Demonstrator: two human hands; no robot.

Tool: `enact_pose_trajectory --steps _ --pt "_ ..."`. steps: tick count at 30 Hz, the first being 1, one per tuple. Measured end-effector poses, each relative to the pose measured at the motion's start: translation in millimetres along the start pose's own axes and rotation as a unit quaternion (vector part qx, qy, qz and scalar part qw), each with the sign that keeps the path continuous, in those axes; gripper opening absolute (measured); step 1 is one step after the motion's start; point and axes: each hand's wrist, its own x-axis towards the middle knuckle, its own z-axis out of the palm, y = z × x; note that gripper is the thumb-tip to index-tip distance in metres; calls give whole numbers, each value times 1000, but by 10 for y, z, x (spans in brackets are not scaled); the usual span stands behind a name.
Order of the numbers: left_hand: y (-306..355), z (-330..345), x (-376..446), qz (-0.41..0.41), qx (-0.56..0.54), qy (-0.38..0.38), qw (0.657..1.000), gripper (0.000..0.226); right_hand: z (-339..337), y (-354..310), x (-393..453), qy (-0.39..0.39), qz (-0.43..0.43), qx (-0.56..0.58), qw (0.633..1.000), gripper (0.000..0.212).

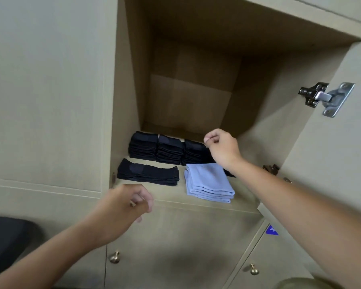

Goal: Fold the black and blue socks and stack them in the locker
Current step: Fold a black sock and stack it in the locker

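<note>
locker (129, 84) rear bare, sock stacks (169, 150) crowding front

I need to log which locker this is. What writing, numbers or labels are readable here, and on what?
Blue sticker on a lower locker door, beside the right forearm: a white mark, perhaps a "4", mostly hidden by the arm, so not surely readable.
No readable text on the socks, the hinge or the knobs.

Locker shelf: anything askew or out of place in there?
One thing: the front-left black socks lie long and flat, not folded short like the three black stacks behind. The blue stack sits slightly skewed, overhanging the shelf edge. Both hands, left and right, look empty.
</note>
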Motion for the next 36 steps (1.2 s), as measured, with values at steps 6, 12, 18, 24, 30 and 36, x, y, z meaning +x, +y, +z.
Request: enact_pose_trajectory --steps 6,12,18,24,30,36 --pt "-54 -212 -60 -2 -24 29 999 17 174 -428 -765 -44 -40 103 993 13" --pt "-133 -427 -166 -15 -3 63 998 11 367 -602 -1177 -129 -97 100 982 10" --pt "-244 -648 -345 -39 46 96 994 13 579 -622 -1376 -210 -144 58 965 9" --pt "-386 -876 -520 -78 72 116 988 13 733 -716 -1492 -254 -185 33 949 7" --pt "-581 -1111 -750 -117 116 106 981 11 876 -984 -1637 -311 -212 60 925 5" --pt "-605 -1405 -1170 -150 169 120 967 12 1059 -1311 -1782 -357 -243 74 899 3"
